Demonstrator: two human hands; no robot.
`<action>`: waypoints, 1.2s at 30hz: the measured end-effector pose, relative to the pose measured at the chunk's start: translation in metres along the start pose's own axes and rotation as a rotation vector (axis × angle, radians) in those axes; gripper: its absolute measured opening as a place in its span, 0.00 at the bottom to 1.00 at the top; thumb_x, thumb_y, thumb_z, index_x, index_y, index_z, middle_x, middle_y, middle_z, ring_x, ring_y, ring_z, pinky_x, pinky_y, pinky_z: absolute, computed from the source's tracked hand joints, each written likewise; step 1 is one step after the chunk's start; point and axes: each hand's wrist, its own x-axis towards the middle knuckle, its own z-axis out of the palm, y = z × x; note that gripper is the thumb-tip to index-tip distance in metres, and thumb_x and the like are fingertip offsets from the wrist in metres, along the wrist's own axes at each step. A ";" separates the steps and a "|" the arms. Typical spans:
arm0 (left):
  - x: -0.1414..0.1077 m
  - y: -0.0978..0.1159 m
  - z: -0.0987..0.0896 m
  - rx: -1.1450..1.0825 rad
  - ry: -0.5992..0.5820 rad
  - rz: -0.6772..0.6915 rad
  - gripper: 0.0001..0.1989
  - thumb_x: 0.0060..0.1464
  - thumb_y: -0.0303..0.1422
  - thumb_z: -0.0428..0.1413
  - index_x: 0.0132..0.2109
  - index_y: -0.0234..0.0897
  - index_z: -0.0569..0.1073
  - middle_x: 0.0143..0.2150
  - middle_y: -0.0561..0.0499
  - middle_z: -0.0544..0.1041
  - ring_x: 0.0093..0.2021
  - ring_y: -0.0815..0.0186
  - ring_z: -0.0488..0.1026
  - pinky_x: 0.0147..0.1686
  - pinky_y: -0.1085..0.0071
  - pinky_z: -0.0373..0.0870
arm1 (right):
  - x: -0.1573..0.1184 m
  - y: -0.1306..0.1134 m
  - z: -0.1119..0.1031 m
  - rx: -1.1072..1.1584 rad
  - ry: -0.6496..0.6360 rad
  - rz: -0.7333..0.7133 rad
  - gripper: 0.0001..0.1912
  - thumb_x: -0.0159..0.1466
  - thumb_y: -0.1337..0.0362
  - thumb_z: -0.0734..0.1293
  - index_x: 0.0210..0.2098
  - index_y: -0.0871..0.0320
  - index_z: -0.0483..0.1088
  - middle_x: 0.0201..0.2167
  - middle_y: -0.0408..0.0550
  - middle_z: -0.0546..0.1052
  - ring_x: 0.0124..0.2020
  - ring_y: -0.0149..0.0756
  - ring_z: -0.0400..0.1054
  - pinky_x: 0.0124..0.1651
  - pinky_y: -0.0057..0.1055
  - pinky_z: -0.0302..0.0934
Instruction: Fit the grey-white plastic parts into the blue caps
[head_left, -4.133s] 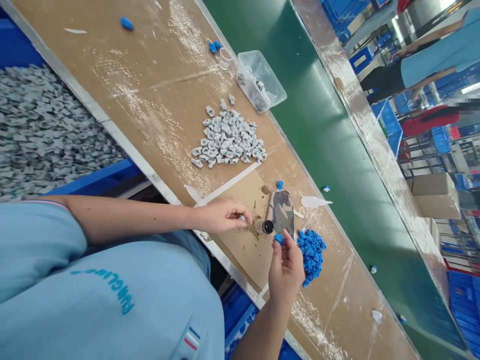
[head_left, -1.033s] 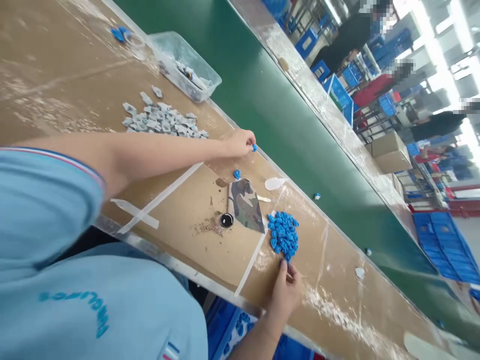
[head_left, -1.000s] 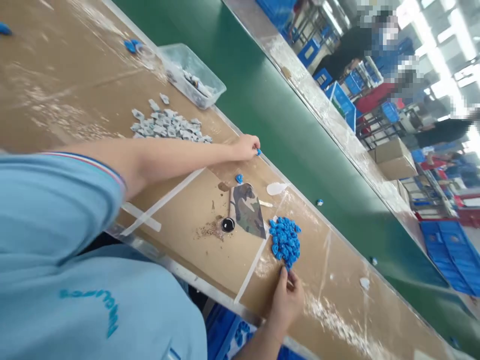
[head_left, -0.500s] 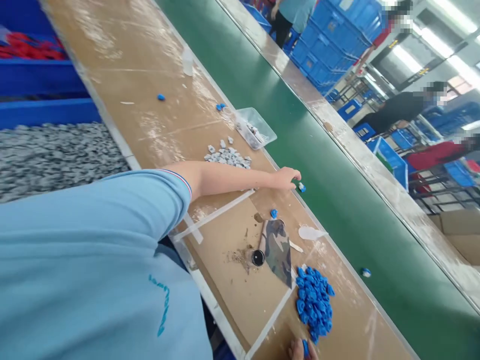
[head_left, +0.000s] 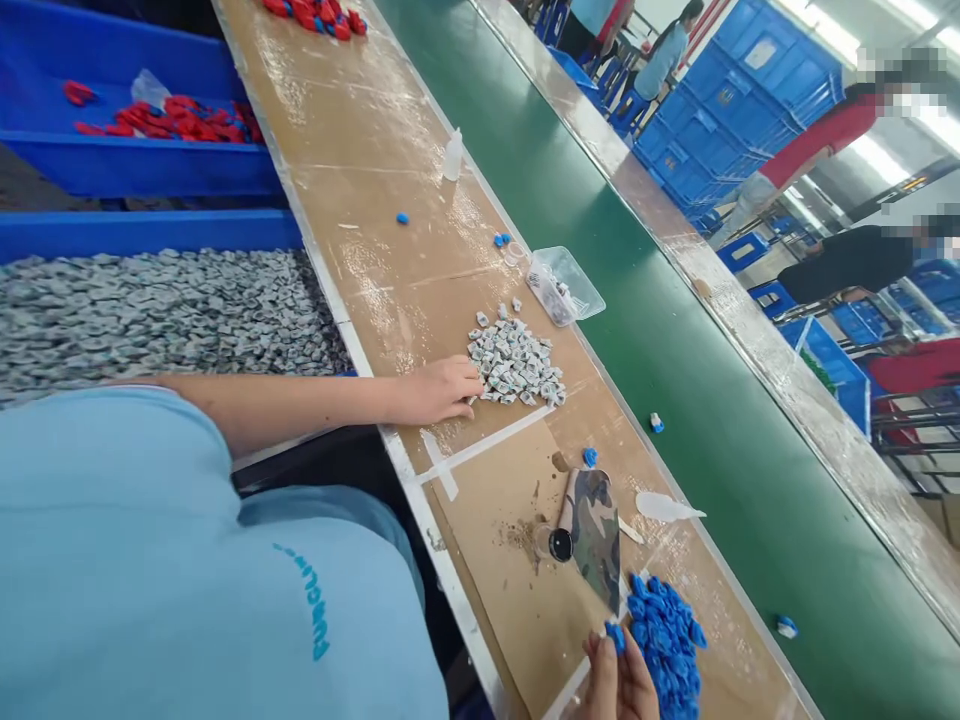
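My left hand (head_left: pixel 439 390) rests at the near edge of a pile of small grey-white moulded pieces (head_left: pixel 517 360), fingertips touching the outermost ones. Its thumb and fingers are slightly apart; I see no piece clearly held. Lower down, my right hand (head_left: pixel 619 675) pinches a small blue piece (head_left: pixel 615 637) between thumb and fingers. Beside it lies a heap of similar blue pieces (head_left: pixel 666 640). A small dark-filled cup (head_left: pixel 560 544) sits by a camouflage-patterned cloth (head_left: pixel 596 525) on a stained cardboard sheet (head_left: pixel 487 540). One blue piece (head_left: pixel 590 457) lies alone above the cloth.
A green conveyor belt (head_left: pixel 720 480) runs along the bench, carrying blue-and-white pieces (head_left: pixel 657 422). A clear tray (head_left: pixel 589 300) and a plastic bottle (head_left: pixel 664 507) lie near its edge. Blue bins of grey pieces (head_left: pixel 150 310) and red pieces (head_left: pixel 187 120) stand left. People work beyond.
My left hand has drawn back from a blue-and-white piece on the belt to the grey pile. My right hand has come further into view with its blue piece. The camera view has shifted.
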 end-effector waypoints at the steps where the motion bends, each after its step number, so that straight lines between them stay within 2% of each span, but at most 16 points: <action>1: -0.001 0.003 0.006 0.047 0.021 -0.004 0.04 0.54 0.31 0.56 0.33 0.34 0.73 0.34 0.45 0.72 0.38 0.60 0.65 0.41 0.67 0.61 | -0.005 -0.013 0.005 0.023 0.009 0.003 0.30 0.50 0.51 0.72 0.48 0.60 0.71 0.31 0.54 0.80 0.32 0.44 0.76 0.36 0.34 0.72; 4: -0.003 0.009 0.016 0.140 0.075 -0.006 0.08 0.58 0.26 0.50 0.32 0.33 0.72 0.35 0.44 0.70 0.38 0.61 0.64 0.41 0.67 0.62 | -0.015 -0.044 0.015 0.008 -0.062 -0.031 0.28 0.52 0.51 0.71 0.47 0.62 0.71 0.35 0.55 0.79 0.34 0.41 0.75 0.38 0.34 0.71; 6: -0.005 0.008 0.019 0.178 0.115 0.011 0.11 0.58 0.25 0.47 0.32 0.33 0.73 0.35 0.44 0.71 0.37 0.61 0.64 0.41 0.66 0.62 | -0.014 -0.055 0.020 -0.010 -0.126 -0.114 0.27 0.54 0.51 0.70 0.46 0.63 0.71 0.38 0.56 0.78 0.36 0.40 0.74 0.40 0.35 0.70; 12: -0.005 0.007 0.022 0.255 0.181 0.034 0.09 0.58 0.27 0.48 0.35 0.32 0.72 0.30 0.44 0.71 0.33 0.59 0.64 0.37 0.65 0.63 | -0.005 -0.065 0.031 -0.261 -0.206 -0.395 0.16 0.58 0.54 0.67 0.40 0.60 0.74 0.37 0.53 0.78 0.38 0.38 0.71 0.45 0.37 0.65; 17: -0.005 0.011 0.025 0.247 0.177 0.023 0.09 0.59 0.28 0.48 0.34 0.34 0.73 0.31 0.45 0.72 0.34 0.59 0.64 0.36 0.64 0.63 | 0.000 -0.073 0.036 -0.380 -0.226 -0.706 0.12 0.62 0.58 0.65 0.38 0.58 0.76 0.33 0.50 0.78 0.36 0.37 0.70 0.42 0.34 0.63; 19: -0.006 0.010 0.027 0.197 0.180 0.023 0.11 0.59 0.28 0.46 0.34 0.35 0.73 0.31 0.45 0.72 0.34 0.60 0.65 0.37 0.65 0.63 | 0.002 -0.075 0.036 -0.411 -0.237 -0.785 0.11 0.63 0.60 0.65 0.39 0.57 0.76 0.33 0.50 0.79 0.36 0.37 0.71 0.42 0.33 0.63; 23: -0.010 0.013 0.027 0.030 0.208 0.010 0.10 0.59 0.27 0.46 0.38 0.35 0.72 0.34 0.46 0.74 0.38 0.61 0.67 0.42 0.64 0.64 | 0.003 -0.079 0.034 -0.438 -0.290 -0.842 0.10 0.63 0.62 0.64 0.40 0.56 0.76 0.35 0.49 0.79 0.38 0.37 0.71 0.42 0.33 0.63; 26: -0.012 0.024 0.022 -0.167 0.224 -0.030 0.09 0.59 0.28 0.48 0.45 0.34 0.70 0.39 0.45 0.74 0.40 0.63 0.69 0.43 0.67 0.66 | 0.004 -0.079 0.033 -0.441 -0.287 -0.876 0.09 0.63 0.63 0.64 0.40 0.56 0.75 0.35 0.49 0.79 0.37 0.36 0.71 0.42 0.33 0.63; 30: -0.008 0.042 0.023 -0.421 0.168 0.025 0.08 0.59 0.26 0.48 0.43 0.34 0.70 0.40 0.46 0.73 0.41 0.66 0.70 0.43 0.71 0.67 | 0.004 -0.078 0.035 -0.424 -0.295 -0.897 0.09 0.63 0.64 0.65 0.41 0.56 0.75 0.35 0.49 0.79 0.38 0.36 0.71 0.43 0.33 0.63; 33: -0.001 0.045 0.032 -0.468 0.164 0.072 0.09 0.58 0.25 0.48 0.42 0.34 0.71 0.41 0.45 0.74 0.44 0.65 0.70 0.47 0.69 0.66 | 0.003 -0.076 0.036 -0.419 -0.251 -0.881 0.09 0.63 0.63 0.65 0.40 0.56 0.76 0.35 0.49 0.78 0.38 0.36 0.70 0.43 0.33 0.63; 36: 0.003 0.045 0.038 -0.497 0.176 0.045 0.09 0.57 0.25 0.49 0.43 0.33 0.72 0.41 0.44 0.75 0.44 0.64 0.70 0.47 0.68 0.66 | 0.002 -0.075 0.036 -0.402 -0.235 -0.821 0.10 0.63 0.61 0.65 0.40 0.56 0.76 0.34 0.51 0.78 0.37 0.37 0.70 0.43 0.34 0.63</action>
